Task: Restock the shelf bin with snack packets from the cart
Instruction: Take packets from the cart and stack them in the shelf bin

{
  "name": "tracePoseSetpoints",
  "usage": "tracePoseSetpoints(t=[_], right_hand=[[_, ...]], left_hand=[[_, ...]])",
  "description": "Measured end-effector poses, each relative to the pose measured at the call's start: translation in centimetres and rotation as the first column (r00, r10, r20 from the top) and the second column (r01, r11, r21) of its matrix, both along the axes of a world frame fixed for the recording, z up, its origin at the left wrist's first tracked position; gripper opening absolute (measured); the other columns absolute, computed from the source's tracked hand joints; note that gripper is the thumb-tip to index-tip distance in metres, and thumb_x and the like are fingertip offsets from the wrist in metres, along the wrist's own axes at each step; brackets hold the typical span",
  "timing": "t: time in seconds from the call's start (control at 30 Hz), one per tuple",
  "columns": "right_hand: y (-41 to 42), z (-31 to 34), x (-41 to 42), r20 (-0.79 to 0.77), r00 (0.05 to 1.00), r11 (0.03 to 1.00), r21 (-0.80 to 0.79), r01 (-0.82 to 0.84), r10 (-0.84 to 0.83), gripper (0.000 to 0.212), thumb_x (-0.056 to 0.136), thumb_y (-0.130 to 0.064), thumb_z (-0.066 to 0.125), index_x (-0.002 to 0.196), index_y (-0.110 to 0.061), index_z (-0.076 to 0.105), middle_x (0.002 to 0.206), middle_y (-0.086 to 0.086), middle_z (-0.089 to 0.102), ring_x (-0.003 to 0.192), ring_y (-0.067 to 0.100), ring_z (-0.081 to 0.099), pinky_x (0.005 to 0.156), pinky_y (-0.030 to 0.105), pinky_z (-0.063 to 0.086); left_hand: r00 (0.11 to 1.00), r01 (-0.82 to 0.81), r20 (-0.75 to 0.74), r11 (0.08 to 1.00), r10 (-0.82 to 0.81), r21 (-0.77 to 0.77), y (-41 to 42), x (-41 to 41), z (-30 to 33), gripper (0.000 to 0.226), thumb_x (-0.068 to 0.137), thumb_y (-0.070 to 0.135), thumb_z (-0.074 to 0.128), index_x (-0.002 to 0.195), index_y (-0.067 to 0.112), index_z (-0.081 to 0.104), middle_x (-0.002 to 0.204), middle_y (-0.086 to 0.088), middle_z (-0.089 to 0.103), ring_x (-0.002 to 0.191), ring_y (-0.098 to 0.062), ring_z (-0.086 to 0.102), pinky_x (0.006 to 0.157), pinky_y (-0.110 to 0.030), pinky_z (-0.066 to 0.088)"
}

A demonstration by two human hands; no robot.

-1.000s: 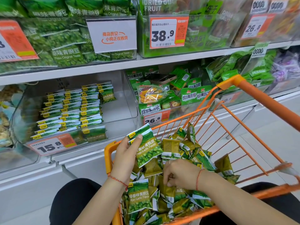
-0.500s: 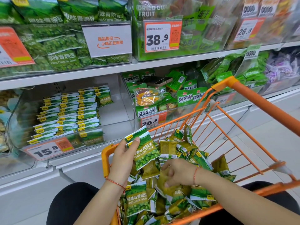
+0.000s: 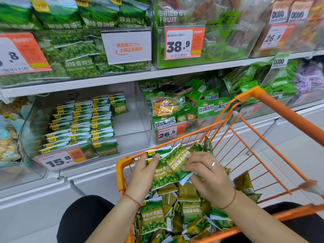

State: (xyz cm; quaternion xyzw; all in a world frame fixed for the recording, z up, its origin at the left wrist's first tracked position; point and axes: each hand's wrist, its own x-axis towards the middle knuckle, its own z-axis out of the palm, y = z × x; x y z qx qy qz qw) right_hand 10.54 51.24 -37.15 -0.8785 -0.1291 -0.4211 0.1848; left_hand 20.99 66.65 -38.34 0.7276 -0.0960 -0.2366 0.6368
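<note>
Store shelving backs an orange cart (image 3: 273, 106) heaped with garlic pea packets (image 3: 152, 218). Above its front rim, the left hand (image 3: 140, 174) grips one packet (image 3: 163, 174) while the right hand (image 3: 208, 174) pinches another packet (image 3: 178, 160) laid across it. Left of the cart, the shelf bin (image 3: 136, 120) holds packet rows.

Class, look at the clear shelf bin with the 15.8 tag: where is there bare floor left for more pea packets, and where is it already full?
Free: the bin floor right of the packet rows, up to the right wall, and the strip behind the rows. Crowded: the left and middle, filled by rows back from the price tag.
</note>
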Motion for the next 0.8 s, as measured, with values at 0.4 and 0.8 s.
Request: tracePoseSetpoints(t=[0.4,0.8], right_hand=[[0.4,-0.6,0.1,-0.294,0.951,0.971,0.238,-0.018,0.09,0.031,0.081,-0.005,0.05,0.106,-0.023,0.058,0.121,-0.009,0.056,0.127,0.006,0.045,0.107,0.025,0.036],[0.6,-0.1,1.3,-0.604,0.557,0.518,0.79,0.327,0.57,0.034,0.08,-0.039,0.06,0.089,-0.007,0.055,0.074,0.001,0.06,0.068,0.016,0.07,0.062,0.031,0.056]], left_hand=[[0.963,0.202,-0.157,0.973,-0.218,-0.114,0.5,-1.0,1.0,0.077,0.071,0.064,0.069,0.132,0.024,0.046,0.131,0.012,0.054,0.122,-0.005,0.051,0.107,-0.027,0.036],[0.975,0.064,0.217,0.997,-0.053,-0.045,0.7,-1.5,1.2,0.051,0.07,0.048,0.068,0.109,0.022,0.048,0.099,0.012,0.067,0.09,0.001,0.063,0.076,-0.02,0.048]])
